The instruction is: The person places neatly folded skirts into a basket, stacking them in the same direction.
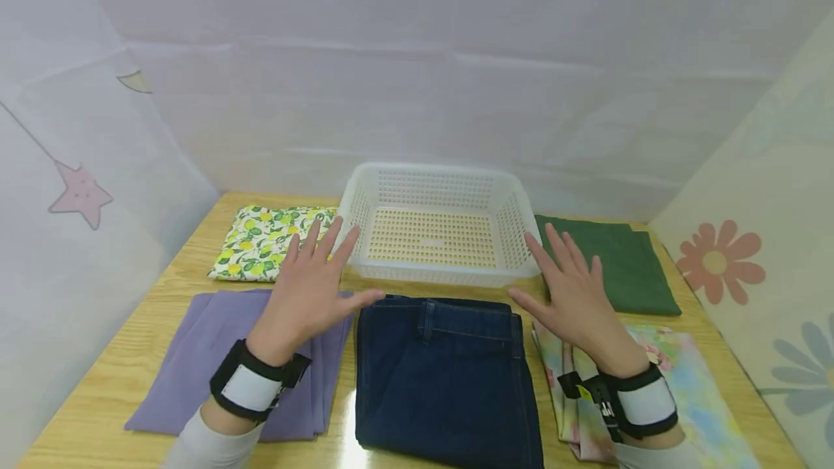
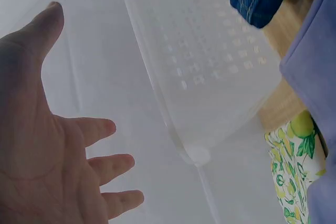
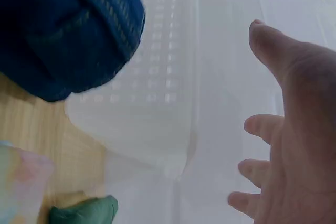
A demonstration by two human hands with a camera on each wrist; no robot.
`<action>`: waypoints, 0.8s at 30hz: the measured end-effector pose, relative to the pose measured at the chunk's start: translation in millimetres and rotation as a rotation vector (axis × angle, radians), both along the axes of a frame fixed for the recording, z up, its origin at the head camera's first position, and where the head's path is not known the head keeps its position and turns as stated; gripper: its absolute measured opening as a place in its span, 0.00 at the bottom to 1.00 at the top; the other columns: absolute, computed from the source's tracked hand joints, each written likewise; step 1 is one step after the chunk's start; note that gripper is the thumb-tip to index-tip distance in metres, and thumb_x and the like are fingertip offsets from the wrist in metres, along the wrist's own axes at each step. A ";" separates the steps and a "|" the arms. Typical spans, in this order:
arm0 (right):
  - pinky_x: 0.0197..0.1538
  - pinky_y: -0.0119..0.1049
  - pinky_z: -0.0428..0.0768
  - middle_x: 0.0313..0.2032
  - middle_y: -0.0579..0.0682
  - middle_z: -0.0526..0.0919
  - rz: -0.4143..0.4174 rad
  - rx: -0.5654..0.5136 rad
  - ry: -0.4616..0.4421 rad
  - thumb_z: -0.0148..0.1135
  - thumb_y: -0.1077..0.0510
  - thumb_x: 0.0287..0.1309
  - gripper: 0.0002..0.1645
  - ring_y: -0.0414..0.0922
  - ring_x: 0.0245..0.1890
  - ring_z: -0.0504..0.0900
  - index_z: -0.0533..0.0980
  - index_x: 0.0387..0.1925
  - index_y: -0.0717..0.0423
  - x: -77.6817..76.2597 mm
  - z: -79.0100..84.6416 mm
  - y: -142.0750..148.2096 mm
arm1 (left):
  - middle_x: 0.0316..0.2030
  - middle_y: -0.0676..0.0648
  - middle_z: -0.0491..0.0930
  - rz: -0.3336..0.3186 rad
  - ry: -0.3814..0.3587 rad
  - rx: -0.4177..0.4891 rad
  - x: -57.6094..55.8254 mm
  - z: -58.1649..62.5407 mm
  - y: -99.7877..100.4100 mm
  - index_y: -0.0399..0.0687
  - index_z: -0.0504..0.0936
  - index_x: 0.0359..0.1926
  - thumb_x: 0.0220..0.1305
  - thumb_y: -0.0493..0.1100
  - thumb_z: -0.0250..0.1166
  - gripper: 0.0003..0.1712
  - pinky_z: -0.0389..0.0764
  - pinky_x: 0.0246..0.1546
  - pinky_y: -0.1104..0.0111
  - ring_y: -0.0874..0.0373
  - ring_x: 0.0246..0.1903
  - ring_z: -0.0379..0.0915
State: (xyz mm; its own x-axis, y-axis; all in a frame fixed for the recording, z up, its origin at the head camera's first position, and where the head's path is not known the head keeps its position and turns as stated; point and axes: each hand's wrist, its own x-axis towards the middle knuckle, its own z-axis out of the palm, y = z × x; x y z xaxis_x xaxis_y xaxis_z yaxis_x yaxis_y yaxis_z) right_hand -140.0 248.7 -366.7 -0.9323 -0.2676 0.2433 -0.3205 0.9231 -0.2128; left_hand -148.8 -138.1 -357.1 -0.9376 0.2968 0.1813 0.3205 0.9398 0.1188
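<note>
Both hands hover with fingers spread, holding nothing. My left hand (image 1: 308,300) is above the folded purple cloth (image 1: 215,342), left of the basket's front corner. My right hand (image 1: 575,300) hovers over the right side, near the folded green cloth (image 1: 628,266) and the pastel floral cloth (image 1: 697,389). Between the hands lies a folded pair of dark blue jeans (image 1: 446,382), waistband toward the back. Behind it stands a white plastic basket (image 1: 426,271) with perforated walls and nothing inside. In the left wrist view, the palm faces the basket (image 2: 210,93) side.
A folded lemon-print cloth (image 1: 260,241) lies at the back left, beside the basket. Everything rests on a wooden table (image 1: 111,382). White sheeting (image 1: 417,78) hangs close behind the table, and printed sheets with a star (image 1: 81,194) and flowers (image 1: 717,263) flank it.
</note>
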 end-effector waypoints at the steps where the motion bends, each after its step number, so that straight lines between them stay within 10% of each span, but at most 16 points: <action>1: 0.65 0.77 0.49 0.78 0.61 0.46 0.023 -0.013 0.004 0.63 0.34 0.60 0.54 0.66 0.76 0.48 0.49 0.78 0.44 3.1 0.4 0.3 | 0.79 0.43 0.46 -0.015 0.010 -0.008 4.1 0.2 -0.6 0.59 0.52 0.78 0.54 0.82 0.55 0.59 0.45 0.75 0.40 0.39 0.78 0.37; 8: 0.61 0.64 0.71 0.72 0.60 0.63 0.117 -0.096 -0.080 0.64 0.40 0.62 0.46 0.63 0.68 0.65 0.59 0.75 0.50 33.7 0.0 3.9 | 0.68 0.43 0.70 -0.126 0.068 -0.012 33.8 2.1 -2.1 0.55 0.71 0.69 0.54 0.79 0.59 0.50 0.71 0.65 0.48 0.43 0.66 0.67; 18: 0.34 0.27 0.81 0.43 0.48 0.85 0.037 -0.302 -0.455 0.62 0.45 0.66 0.27 0.37 0.36 0.84 0.75 0.57 0.60 56.5 -16.3 8.4 | 0.63 0.39 0.75 -0.137 -0.550 0.165 45.1 -13.4 6.6 0.41 0.70 0.69 0.61 0.67 0.63 0.45 0.77 0.59 0.49 0.45 0.62 0.74; 24: 0.31 0.30 0.80 0.39 0.50 0.85 0.002 -0.391 -0.674 0.62 0.45 0.65 0.33 0.39 0.32 0.83 0.73 0.58 0.69 60.8 -37.4 5.0 | 0.21 0.49 0.79 -0.157 -0.669 0.277 43.5 -34.1 11.9 0.31 0.61 0.72 0.62 0.63 0.65 0.51 0.78 0.29 0.65 0.59 0.21 0.75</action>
State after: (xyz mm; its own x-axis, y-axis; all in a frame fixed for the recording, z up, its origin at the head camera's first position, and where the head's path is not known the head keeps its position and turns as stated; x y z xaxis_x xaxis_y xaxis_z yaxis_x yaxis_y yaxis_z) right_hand -79.2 253.6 -404.1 -0.9123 -0.2806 -0.2984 -0.0078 0.7402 -0.6724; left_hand -105.3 -126.2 -391.2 -0.8242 0.4629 -0.3261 0.2249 0.7962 0.5617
